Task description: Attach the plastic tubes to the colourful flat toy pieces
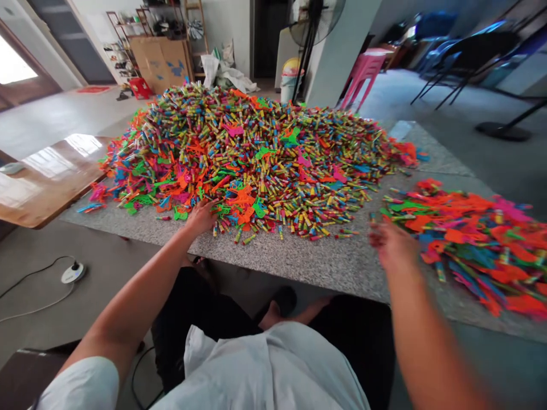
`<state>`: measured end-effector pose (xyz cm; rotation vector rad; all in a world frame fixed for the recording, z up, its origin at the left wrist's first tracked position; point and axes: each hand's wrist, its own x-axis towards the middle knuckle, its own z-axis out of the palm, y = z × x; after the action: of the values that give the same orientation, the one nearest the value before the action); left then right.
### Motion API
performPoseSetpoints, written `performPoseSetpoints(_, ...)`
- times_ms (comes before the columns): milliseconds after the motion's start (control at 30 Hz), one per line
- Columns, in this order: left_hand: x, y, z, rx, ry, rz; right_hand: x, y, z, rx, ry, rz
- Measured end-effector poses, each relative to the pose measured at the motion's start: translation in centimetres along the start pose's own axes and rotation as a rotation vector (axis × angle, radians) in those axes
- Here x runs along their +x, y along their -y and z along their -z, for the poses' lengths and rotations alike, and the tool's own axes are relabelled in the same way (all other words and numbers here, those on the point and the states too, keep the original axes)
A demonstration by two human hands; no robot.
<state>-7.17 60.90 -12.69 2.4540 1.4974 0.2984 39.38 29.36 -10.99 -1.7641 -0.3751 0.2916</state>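
Observation:
A wide heap of small, shiny tubes (273, 165) in yellow, red, blue and green covers the stone tabletop (277, 259). Flat bright plastic pieces in orange (243, 199), green and pink are mixed among them. At the heap's front edge, my left hand (201, 217) reaches in with fingers stretched out, touching the pieces; its fingertips are partly hidden. My right hand (396, 244) is smeared by motion beside a second pile of orange, green, blue and pink plastic pieces (478, 239). A small tube shows at its fingertips, but whether it is held is unclear.
A wooden table (47, 176) stands to the left. Behind the heap are a cardboard box (160, 62), a fan (310, 34), a white bin (292, 80) and pink stools (363, 74). A power socket with cords (73, 272) lies on the floor at left.

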Motion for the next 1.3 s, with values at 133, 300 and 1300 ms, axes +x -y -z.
performPoseSetpoints(133,1.3,1.7,0.1,-0.020,0.020,-0.003,-5.0,-0.9,-5.4,-0.424,0.348,0.190)
performPoseSetpoints(300,0.9,2.2,1.8,-0.159,-0.224,0.146,-6.5,-1.9,-7.0,-1.002,0.470,0.622)
performPoseSetpoints(1300,-8.3,-14.4,-0.1,-1.452,0.242,0.015,-19.0,5.1,-13.4,0.514,0.671,-0.086)
